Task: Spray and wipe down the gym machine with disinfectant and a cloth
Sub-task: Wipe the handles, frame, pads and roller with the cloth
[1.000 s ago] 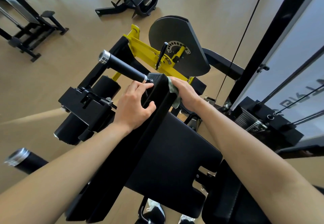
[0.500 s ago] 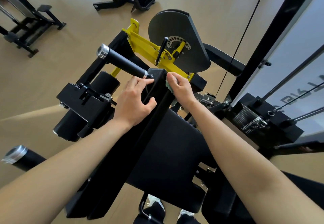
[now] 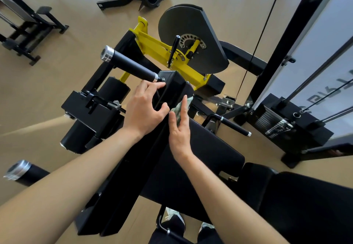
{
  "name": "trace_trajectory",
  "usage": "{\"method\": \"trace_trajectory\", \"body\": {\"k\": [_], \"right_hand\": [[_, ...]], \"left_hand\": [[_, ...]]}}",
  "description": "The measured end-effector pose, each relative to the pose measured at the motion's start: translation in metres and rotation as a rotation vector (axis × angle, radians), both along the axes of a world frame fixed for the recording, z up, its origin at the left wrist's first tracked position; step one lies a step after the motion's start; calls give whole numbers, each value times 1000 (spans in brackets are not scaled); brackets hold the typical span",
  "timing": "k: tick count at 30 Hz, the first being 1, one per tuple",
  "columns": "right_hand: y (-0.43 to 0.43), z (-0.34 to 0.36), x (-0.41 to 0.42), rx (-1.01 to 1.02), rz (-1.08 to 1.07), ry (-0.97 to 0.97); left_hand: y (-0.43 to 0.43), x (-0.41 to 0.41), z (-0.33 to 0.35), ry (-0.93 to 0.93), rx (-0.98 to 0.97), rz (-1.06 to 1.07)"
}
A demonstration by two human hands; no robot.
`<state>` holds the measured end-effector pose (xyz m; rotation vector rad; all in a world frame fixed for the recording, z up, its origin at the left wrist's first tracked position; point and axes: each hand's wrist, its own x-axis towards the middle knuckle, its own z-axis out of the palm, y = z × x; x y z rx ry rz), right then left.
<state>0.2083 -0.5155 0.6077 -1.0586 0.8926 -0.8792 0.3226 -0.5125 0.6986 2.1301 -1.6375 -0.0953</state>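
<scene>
gym machine [image 3: 214,86] fills the middle of the view, black framed, standing on a tan floor [image 3: 57,75]. its yellow arm [image 3: 152,42] and grey cam disc [image 3: 183,23] lie at the far side. a black handle [image 3: 131,66] with a silver cap juts out to the left of the upright pad [image 3: 172,89], and the seat pad [image 3: 206,157] spreads out on the right, nearer the camera.

left hand [image 3: 145,110] grips the upper end of the upright pad, with its fingers curled over the left face just under the handle and its thumb hooked round the near edge. right hand [image 3: 179,129] lies flat along the pad's right side, fingers straight and together, pressing a pale green cloth [image 3: 178,114] against it. the cloth shows between thumb and forefinger and just past the fingertips.

a weight stack [image 3: 273,123] stands at the right edge of the machine, with cables running up from it. two more black machines sit on the floor at the far left and far centre. pale shoes [image 3: 172,215] show under the seat.
</scene>
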Motion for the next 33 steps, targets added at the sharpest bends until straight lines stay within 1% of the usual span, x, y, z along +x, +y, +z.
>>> {"method": "trace_trajectory", "body": {"k": [2, 5, 8, 12, 16, 21, 28, 33], "right_hand": [[19, 1, -1, 44, 22, -61], [3, 4, -4, 102, 32, -131], [-27, 8, -3, 107, 25, -112], [-25, 5, 3, 63, -5, -93], [5, 1, 6, 83, -11, -118], [63, -4, 11, 133, 25, -130], [128, 8, 13, 185, 26, -159], [176, 7, 10, 187, 56, -98]], "left_hand": [[0, 1, 0, -3, 0, -1], [0, 1, 0, -6, 0, 5], [1, 0, 0, 13, -3, 11], [1, 1, -1, 15, -3, 4], [1, 2, -1, -5, -4, -7], [2, 2, 0, -25, -5, 2], [3, 1, 3, -14, 2, -1], [10, 1, 8, 14, 0, 7]]}}
